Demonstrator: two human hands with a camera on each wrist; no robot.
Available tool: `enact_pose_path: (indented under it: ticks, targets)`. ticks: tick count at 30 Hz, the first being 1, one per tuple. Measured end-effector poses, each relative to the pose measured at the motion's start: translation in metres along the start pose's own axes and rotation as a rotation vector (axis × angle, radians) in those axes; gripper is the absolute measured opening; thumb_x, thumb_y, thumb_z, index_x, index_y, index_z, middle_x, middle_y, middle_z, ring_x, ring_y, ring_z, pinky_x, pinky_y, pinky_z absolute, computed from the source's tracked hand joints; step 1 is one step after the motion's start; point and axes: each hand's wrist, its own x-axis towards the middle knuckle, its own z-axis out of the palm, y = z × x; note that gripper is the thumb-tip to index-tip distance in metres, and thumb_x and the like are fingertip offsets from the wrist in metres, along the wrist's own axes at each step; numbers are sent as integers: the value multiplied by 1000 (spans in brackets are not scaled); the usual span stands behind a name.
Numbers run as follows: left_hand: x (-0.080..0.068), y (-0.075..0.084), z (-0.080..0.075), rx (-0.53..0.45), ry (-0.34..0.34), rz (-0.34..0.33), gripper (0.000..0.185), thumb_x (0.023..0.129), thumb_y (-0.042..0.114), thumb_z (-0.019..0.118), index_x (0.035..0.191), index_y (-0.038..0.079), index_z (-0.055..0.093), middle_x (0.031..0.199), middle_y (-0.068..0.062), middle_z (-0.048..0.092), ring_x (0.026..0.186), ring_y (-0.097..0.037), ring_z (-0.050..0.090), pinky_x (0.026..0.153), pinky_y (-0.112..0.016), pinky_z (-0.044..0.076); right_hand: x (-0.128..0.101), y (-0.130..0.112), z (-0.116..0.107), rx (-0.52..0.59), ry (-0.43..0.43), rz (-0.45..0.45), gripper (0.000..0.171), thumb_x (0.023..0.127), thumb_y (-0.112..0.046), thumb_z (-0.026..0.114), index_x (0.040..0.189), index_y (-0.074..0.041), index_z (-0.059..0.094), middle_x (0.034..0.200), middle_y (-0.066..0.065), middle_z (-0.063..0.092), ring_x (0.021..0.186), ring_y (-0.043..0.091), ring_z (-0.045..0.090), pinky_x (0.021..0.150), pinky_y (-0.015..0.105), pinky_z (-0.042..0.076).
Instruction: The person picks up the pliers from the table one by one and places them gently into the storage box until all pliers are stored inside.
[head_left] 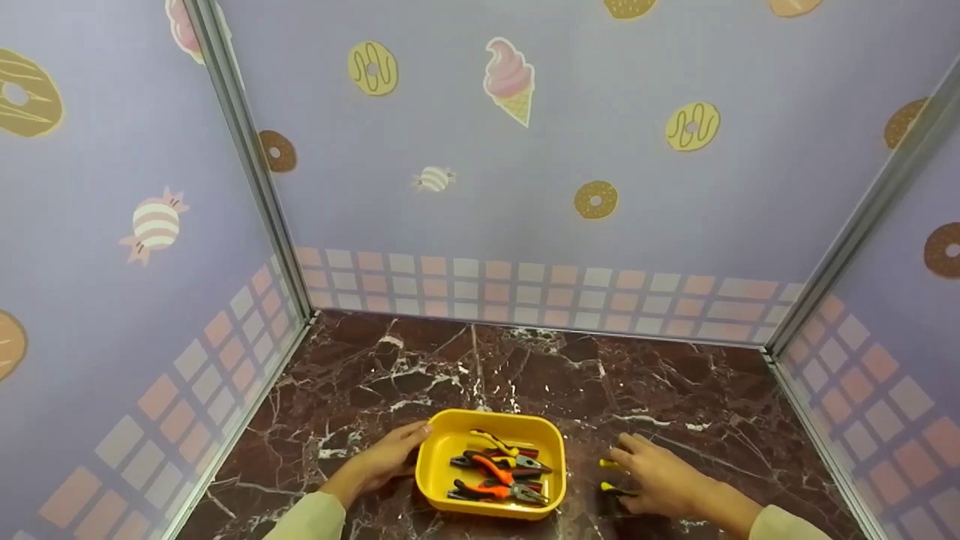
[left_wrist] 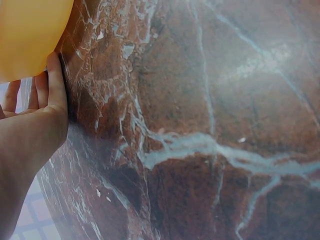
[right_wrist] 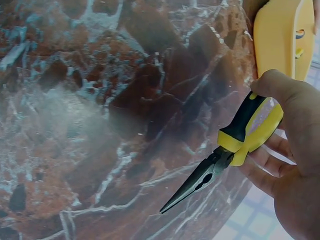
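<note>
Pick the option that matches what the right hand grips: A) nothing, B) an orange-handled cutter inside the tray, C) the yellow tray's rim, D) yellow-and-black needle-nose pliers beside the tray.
D: the right hand curls around the yellow-and-black needle-nose pliers, over the marble top to the right of the yellow tray.

Before you, a dark red marble tabletop with white veining fills the booth floor. At your 12 o'clock, close in, a yellow tray sits flat on it; at 1 o'clock, yellow-handled pliers lie just beside the tray.
</note>
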Motion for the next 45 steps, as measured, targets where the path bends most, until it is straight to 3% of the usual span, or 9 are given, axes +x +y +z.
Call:
enact_pose_path:
  ticks: [4,9,17,24,30,37,45]
  targets:
    - [0,0,-1,-2,-5,18,68,116,40,45,164,-5,28,155,-29,48,135,-38,58,106,-53,55,8,-1,-3,-62,105,-54,56,75,-27,94,124,-17,70,102,-9,44,90,11,44,71,29,47]
    - [0,-1,-2,7,8,26,71,115,41,47,163,-7,27,156,-31,47,135,-39,58,106,-53,55,18,-2,-7,-79,144,-80,56,73,-27,95,122,-15,70,102,-8,47,90,11,47,71,30,51]
    - [4,-5,2,7,20,19,71,115,41,46,164,-6,27,156,-30,47,134,-38,59,106,-54,55,31,-6,-11,-100,154,-88,54,74,-29,94,120,-13,70,102,-6,48,92,14,50,72,35,54]
    - [3,-6,3,10,22,7,70,115,42,47,164,-5,29,156,-30,48,134,-38,59,106,-54,55,44,-7,-11,-111,186,-115,55,72,-27,93,120,-13,71,100,-4,49,87,14,49,67,31,52]
    - [1,-3,0,24,19,9,71,115,41,46,164,-6,26,158,-31,44,137,-40,56,107,-54,54,59,-14,-13,-86,144,-91,59,77,-27,93,130,-14,71,100,-6,48,89,14,47,71,31,51]
    - [0,-1,2,21,14,-4,70,115,41,46,164,-5,28,155,-28,49,136,-37,58,107,-53,55,79,-25,-19,-86,121,-91,54,78,-27,90,126,-11,71,104,-2,52,91,16,50,73,35,54]
    - [1,-1,1,18,17,-5,72,114,43,48,164,-5,27,156,-28,48,135,-36,58,105,-52,56,92,-34,-22,-111,142,-115,51,85,-41,87,124,-11,73,100,-2,50,88,16,49,69,33,54]
